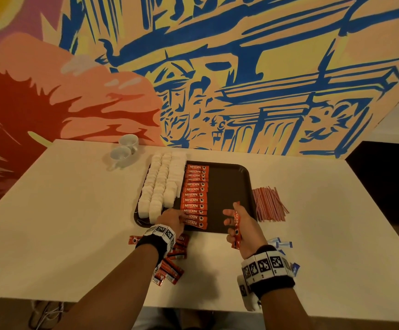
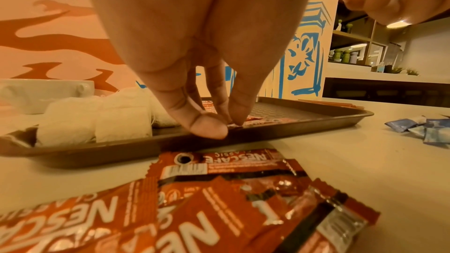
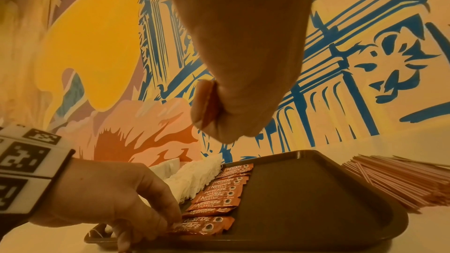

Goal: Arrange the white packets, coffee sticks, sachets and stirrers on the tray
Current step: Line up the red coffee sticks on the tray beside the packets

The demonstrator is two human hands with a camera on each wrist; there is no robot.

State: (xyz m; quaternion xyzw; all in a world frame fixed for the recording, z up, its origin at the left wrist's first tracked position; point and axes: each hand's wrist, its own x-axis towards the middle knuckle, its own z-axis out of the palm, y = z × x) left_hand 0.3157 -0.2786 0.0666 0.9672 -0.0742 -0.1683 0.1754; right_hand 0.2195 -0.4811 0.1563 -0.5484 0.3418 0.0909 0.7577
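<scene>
I'm looking down at a white table (image 1: 50,210) against a painted wall, with the dark tray (image 1: 231,186) in the middle, and I'd call the job about half done. The white packets (image 1: 162,184) are already lined up in rows along the tray's left side, and right beside them a column of coffee sticks (image 1: 194,194) runs from the far edge to the near edge. The whole right part of the tray is bare. Left to go, by my reckoning: a loose pile of coffee sticks (image 1: 172,263) on the table under my left forearm, the stirrers (image 1: 268,203) heaped just off the tray's right edge, and the blue sachets (image 1: 279,244) near my right wrist, none of them on the tray yet. My left hand (image 1: 172,219) is down at the near end of the column, fingertips (image 2: 209,126) pressed together on the nearest stick there, apparently squaring it up. My right hand (image 1: 240,225) hovers over the tray's near edge, fingers curled round one coffee stick (image 1: 237,225) held lengthways, ready for its spot. Two white cups (image 1: 124,151) sit at the far left, well clear of everything. What could get in my way is my own left arm lying over the loose pile, so the next pick there means lifting it first.
</scene>
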